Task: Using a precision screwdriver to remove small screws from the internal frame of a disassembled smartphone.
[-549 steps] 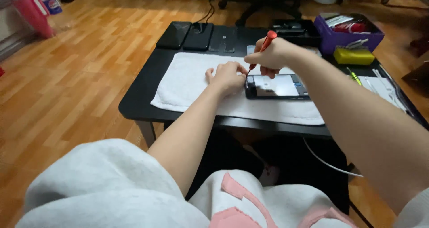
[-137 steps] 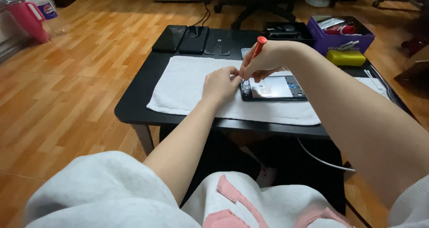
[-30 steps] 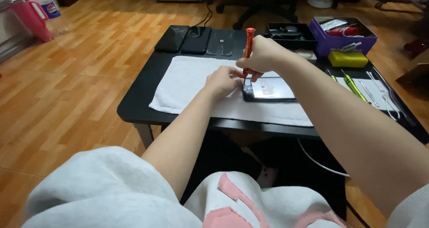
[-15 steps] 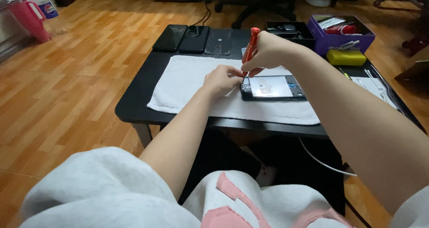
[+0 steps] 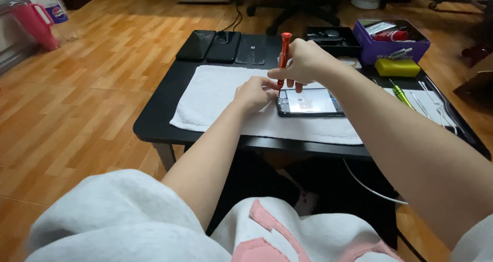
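Right hand [image 5: 303, 61] has tipped the red screwdriver [image 5: 282, 60] upright again, pinched tight, tip on the phone's [image 5: 309, 103] left corner; left hand [image 5: 254, 93] pins that phone to the towel [image 5: 215, 95]

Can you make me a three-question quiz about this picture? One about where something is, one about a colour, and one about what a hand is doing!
1. Where does the phone lie?
A. on the white towel
B. on the floor
C. in the purple box

2. What colour is the screwdriver in the right hand?
A. blue
B. red
C. yellow

3. What is the left hand doing?
A. waving in the air
B. resting at the phone's end
C. holding a cup

Answers: 1 A, the towel shows under it. 2 B, its handle is red. 3 B, its fingers sit by the phone's left end.
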